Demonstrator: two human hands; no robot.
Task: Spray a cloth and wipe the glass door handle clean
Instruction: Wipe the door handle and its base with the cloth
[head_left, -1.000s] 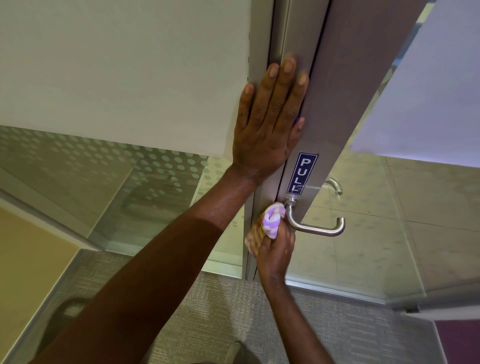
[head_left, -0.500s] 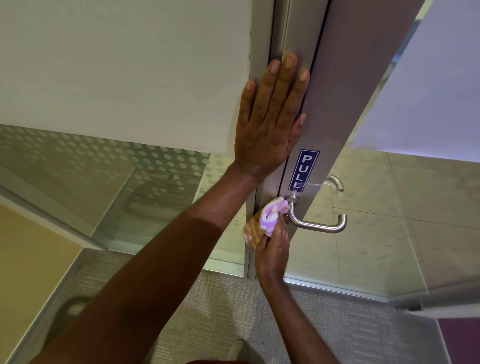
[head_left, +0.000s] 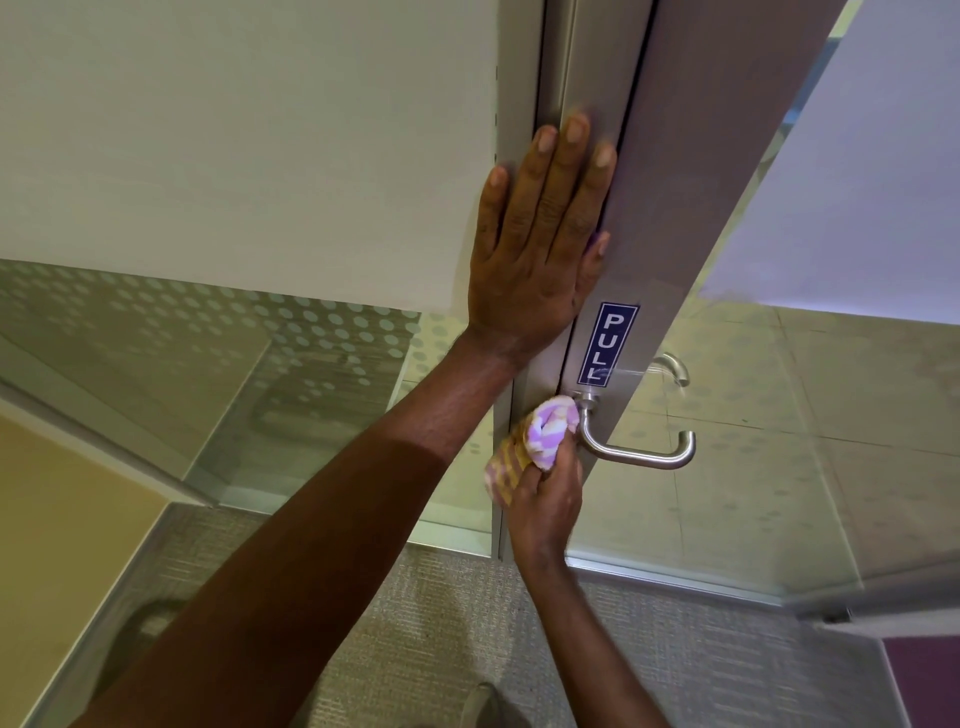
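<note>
Up above, the left hand (head_left: 540, 244) lies flat with straight fingers against the upright brushed-metal door frame (head_left: 670, 208), the palm on the frame's edge and the fingertips pointing upward; it grasps nothing. Below its wrist, the right hand (head_left: 545, 499) is curled around a bunched pink-and-white and yellow checked cloth (head_left: 535, 441), gripping it from underneath with fingers bent over the fabric. The cloth's pink end presses against the round base of the curved silver metal lever handle (head_left: 634, 454), right where the handle meets the frame; the handle's bar runs off to the right of that hand and ends in a small upturned tip. Just above the cloth, and just below the left palm, a narrow blue sticker with white letters reading PULL (head_left: 608, 343) sits lengthwise on the frame. To the right of the sticker, through the clear glass door panel (head_left: 779, 441), a second silver lever (head_left: 675, 366) shows on the far side. Left of both forearms, a frosted glass wall with a pale dot pattern (head_left: 260, 338) stands, and under the right forearm lies grey textured carpet (head_left: 467, 623).
</note>
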